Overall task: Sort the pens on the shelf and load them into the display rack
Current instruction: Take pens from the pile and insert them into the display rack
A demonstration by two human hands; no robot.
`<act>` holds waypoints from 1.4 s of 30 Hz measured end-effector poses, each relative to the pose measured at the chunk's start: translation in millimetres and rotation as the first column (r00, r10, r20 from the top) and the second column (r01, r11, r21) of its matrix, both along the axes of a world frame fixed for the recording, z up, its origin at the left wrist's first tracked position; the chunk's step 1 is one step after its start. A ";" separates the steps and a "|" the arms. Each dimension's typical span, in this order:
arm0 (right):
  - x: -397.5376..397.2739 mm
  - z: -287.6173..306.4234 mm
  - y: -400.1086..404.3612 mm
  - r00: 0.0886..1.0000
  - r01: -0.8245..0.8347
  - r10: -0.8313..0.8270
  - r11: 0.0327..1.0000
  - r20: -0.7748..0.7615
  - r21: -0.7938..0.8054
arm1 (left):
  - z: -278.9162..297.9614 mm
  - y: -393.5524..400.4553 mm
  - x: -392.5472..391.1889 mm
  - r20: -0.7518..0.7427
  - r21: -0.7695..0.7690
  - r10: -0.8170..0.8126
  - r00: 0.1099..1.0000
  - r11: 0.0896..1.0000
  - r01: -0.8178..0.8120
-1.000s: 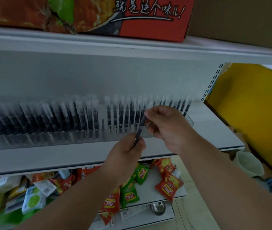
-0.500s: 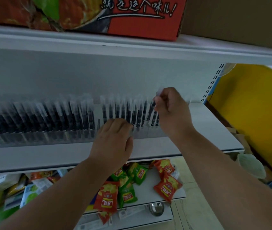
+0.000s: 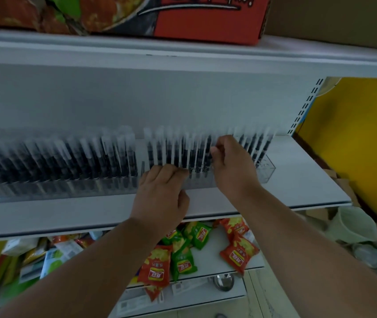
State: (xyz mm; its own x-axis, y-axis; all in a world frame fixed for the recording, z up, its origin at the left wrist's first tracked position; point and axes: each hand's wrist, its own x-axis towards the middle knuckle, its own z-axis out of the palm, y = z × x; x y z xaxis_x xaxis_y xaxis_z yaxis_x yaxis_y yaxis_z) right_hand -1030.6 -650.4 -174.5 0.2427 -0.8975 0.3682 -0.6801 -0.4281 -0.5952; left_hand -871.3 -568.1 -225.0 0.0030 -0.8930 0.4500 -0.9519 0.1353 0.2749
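Two clear display racks stand side by side on the white shelf (image 3: 297, 180), a left rack (image 3: 45, 191) and a right rack (image 3: 269, 171). Both hold rows of black pens with pale caps (image 3: 86, 154), blurred in this view. My right hand (image 3: 233, 168) is at the right rack with its fingers curled, pinching the upper part of a pen (image 3: 208, 145) that stands among the others. My left hand (image 3: 162, 196) lies with straight fingers against the front of the right rack, touching the pens' lower ends.
A red printed carton (image 3: 205, 21) sits on the shelf above. Red and green snack packets (image 3: 182, 260) lie on the lower shelves. A yellow surface (image 3: 355, 145) and a pale cup (image 3: 352, 226) are to the right of the shelving.
The pen that both hands held in front of the rack has gone into the right rack with my right hand. My left hand let go and moved onto the rack's front.
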 end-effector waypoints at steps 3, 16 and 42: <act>-2.2 4.9 9.7 0.998 0.033 -0.036 0.998 0.048 0.060 | 0.8 0.2 1.4 -0.004 0.035 -0.007 1.000 0.999 0.007; 10.0 39.2 96.1 0.957 -0.040 -0.049 0.954 -0.286 -0.297 | -1.8 74.6 26.2 -0.075 -0.108 -0.014 0.997 0.994 0.006; 333.1 45.5 313.2 0.863 -0.485 0.445 0.863 -0.241 -0.143 | 10.3 375.0 330.6 0.176 0.056 0.502 0.847 0.854 -0.518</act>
